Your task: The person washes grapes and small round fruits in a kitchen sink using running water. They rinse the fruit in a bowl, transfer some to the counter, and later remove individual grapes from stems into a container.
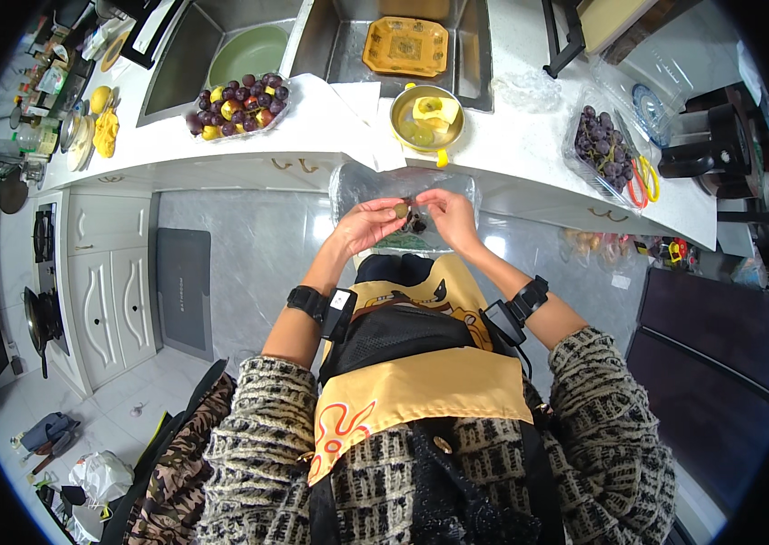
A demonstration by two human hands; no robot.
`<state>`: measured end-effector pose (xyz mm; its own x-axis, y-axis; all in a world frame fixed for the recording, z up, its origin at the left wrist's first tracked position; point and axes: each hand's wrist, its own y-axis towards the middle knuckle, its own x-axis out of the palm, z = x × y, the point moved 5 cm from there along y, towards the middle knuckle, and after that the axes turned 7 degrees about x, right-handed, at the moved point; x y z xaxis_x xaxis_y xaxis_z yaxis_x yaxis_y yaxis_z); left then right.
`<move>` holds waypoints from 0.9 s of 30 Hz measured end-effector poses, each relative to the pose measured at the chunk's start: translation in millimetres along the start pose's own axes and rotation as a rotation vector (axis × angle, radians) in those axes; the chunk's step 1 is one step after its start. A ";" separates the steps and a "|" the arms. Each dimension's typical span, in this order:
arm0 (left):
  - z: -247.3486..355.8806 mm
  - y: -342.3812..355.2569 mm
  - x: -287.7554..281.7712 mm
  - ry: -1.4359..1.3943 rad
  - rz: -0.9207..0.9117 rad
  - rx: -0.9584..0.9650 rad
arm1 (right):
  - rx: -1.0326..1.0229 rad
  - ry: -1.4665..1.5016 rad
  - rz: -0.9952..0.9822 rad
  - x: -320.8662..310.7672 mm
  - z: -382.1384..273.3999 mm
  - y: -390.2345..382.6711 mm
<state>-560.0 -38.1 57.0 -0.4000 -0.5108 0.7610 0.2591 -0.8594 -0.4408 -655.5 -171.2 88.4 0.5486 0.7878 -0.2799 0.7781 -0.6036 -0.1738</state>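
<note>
My left hand (368, 225) pinches a greenish-brown grape (401, 210) between thumb and fingertips, over a bin lined with clear plastic (348, 188). Close beside the grape, my right hand (453, 218) has its thumb and forefinger pressed together; whatever they hold is too small to make out. Dark scraps (417, 222) lie in the bin under both hands. On the counter edge beyond stands a metal bowl with yellow handles (395, 124), holding pale green round pieces and a yellow piece.
A clear box of dark grapes and yellow-red fruit (239, 107) sits at left. At right are another grape box (598, 145) and scissors with red and yellow handles (646, 180). Behind, the sink (344, 54) holds an orange tray (407, 45) and green basin (248, 56).
</note>
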 end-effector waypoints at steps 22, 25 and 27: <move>10.3 5.8 7.9 -0.038 0.033 -0.018 | 0.029 -0.125 0.128 -3.7 -11.5 -1.2; 10.2 6.9 9.1 -0.071 0.044 -0.014 | -0.140 -0.177 0.161 -3.4 -24.4 -4.1; 10.8 7.9 9.6 -0.064 0.044 -0.003 | -0.174 -0.205 0.154 -1.3 -32.4 -6.2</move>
<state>-552.3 -49.6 66.0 -0.3315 -0.5462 0.7693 0.2729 -0.8360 -0.4760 -651.1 -164.5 120.4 0.6049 0.6365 -0.4785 0.7407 -0.6703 0.0447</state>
